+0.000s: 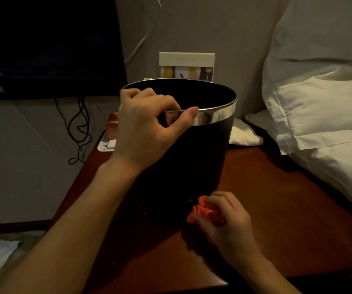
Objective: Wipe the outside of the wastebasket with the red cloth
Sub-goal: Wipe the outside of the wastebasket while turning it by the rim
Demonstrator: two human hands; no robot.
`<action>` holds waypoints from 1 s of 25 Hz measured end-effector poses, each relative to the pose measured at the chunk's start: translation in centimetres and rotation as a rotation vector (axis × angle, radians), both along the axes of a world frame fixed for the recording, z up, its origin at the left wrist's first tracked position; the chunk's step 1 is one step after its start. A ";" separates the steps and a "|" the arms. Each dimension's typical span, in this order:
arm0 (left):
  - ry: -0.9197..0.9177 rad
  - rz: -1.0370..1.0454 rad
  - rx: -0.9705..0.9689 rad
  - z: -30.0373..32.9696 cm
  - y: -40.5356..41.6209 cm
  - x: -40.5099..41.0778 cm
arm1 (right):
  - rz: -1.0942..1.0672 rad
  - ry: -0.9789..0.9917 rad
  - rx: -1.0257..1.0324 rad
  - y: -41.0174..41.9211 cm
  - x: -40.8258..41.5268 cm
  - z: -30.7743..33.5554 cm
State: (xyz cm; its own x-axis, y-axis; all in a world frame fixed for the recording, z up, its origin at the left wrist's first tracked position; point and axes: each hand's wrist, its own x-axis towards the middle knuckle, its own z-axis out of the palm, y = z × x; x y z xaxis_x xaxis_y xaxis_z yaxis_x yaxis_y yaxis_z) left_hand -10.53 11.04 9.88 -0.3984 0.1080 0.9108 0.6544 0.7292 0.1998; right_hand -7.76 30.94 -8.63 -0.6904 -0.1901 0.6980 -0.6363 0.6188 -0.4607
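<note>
The wastebasket [194, 158] stands on the wooden table [276, 219], its rim gripped by the left hand [147, 132]. The red cloth [204, 213], bunched in the right hand [228, 219], is pressed low against its side. With a hard push, the basket could be tipped or slid.

— Where does the lens sit?
— On the person's head, aimed forward and down over both forearms at a dark wooden bedside table [262, 187].

— How close?
— Near: the left hand [147, 132], gripping the chrome rim of a black round wastebasket [183, 162], fills mid-frame. Below and right of that grip, the right hand [228, 219] holds a bunched red cloth [202, 213].

— Any second view?
— None; white pillows [319, 102] edge the wide-angle frame's right.
</note>
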 end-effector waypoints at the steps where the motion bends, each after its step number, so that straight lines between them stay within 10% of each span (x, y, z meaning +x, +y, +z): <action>1: -0.007 -0.004 0.002 0.0 -0.2 -0.1 | -0.014 0.006 0.054 0.0 -0.1 -0.4; 25: -0.097 -0.025 0.040 0.4 -0.9 -0.2 | 0.008 0.099 -0.039 -1.9 -0.3 2.1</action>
